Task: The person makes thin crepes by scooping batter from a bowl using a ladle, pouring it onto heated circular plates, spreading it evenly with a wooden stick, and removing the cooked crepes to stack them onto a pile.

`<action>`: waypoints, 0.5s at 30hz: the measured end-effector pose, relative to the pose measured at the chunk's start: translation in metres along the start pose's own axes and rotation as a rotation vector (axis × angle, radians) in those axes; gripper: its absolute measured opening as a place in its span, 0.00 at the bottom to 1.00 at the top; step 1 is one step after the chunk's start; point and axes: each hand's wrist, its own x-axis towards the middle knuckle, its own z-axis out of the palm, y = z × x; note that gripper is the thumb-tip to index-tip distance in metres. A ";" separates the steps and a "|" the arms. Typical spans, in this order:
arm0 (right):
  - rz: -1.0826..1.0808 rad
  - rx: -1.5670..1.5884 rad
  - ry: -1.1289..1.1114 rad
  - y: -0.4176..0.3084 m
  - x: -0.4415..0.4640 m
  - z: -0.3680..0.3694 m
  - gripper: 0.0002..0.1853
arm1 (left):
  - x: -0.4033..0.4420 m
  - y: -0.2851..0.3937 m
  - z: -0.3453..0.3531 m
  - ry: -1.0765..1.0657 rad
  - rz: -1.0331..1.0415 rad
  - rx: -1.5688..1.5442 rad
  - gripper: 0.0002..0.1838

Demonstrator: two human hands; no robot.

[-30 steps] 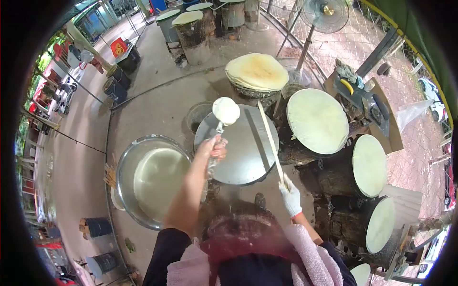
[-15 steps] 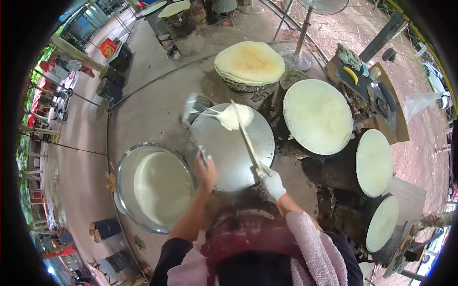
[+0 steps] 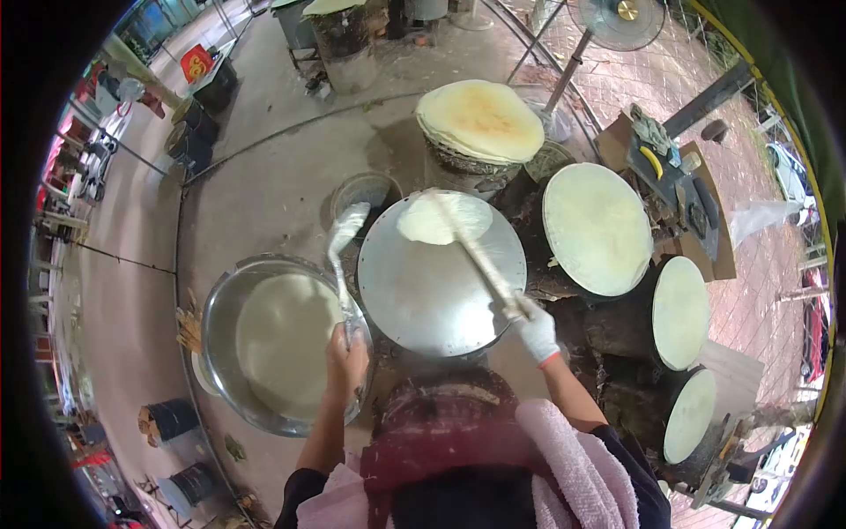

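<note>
Ladle: clamped in left hand, now outside left edge of griddle.
Stick: clamped in right hand.
Batter: I see it widened near far edge; spreading seems begun.

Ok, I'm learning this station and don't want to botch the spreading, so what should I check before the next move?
1. Stick gripped: ok. The gloved right hand holds the wooden stick near one end.
2. Batter on the griddle: ok. A patch of batter lies toward the far edge of the griddle.
3. Griddle covered: not ok. Much of its surface is bare.
4. Ladle out of the way: ok. The left hand holds the ladle beside the griddle.
5. Stick touching the batter: cannot tell. Its far end is blurred.
6. Griddle hot enough: cannot tell.
</note>
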 end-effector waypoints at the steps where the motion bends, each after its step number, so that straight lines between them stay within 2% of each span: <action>1: 0.196 0.280 -0.011 -0.006 0.001 -0.012 0.22 | 0.003 -0.014 -0.007 0.043 0.087 0.131 0.07; 3: 0.169 0.134 -0.093 0.015 0.014 -0.006 0.20 | -0.006 0.014 -0.011 0.007 0.029 0.038 0.07; 4: 0.212 0.135 -0.182 0.019 0.016 0.000 0.19 | 0.001 -0.022 -0.017 0.021 0.151 0.154 0.08; 6: 0.241 0.106 -0.301 -0.017 0.018 0.015 0.19 | 0.009 -0.076 -0.027 0.036 0.385 0.397 0.08; 8: 0.217 0.053 -0.356 -0.031 0.023 0.019 0.19 | -0.003 -0.067 -0.018 0.080 0.326 0.343 0.08; 9: -0.003 -0.073 -0.385 0.000 0.035 0.007 0.20 | -0.019 -0.035 -0.007 0.136 0.156 0.159 0.08; 10: 0.101 0.128 -0.385 -0.007 0.040 -0.010 0.20 | -0.032 -0.011 0.001 0.193 -0.010 -0.027 0.08; 11: 0.204 0.327 -0.385 -0.016 0.048 -0.028 0.20 | -0.038 0.001 0.006 0.213 -0.034 -0.040 0.08; 12: -0.033 0.072 -0.230 -0.019 0.065 -0.037 0.20 | -0.043 0.010 0.010 0.235 -0.058 -0.052 0.08; 13: 0.282 0.329 -0.263 -0.023 0.073 -0.053 0.19 | -0.049 0.014 0.015 0.255 -0.088 -0.060 0.09; 15: 0.154 0.034 -0.488 -0.027 0.089 -0.052 0.18 | -0.051 0.012 0.028 0.303 -0.111 -0.028 0.09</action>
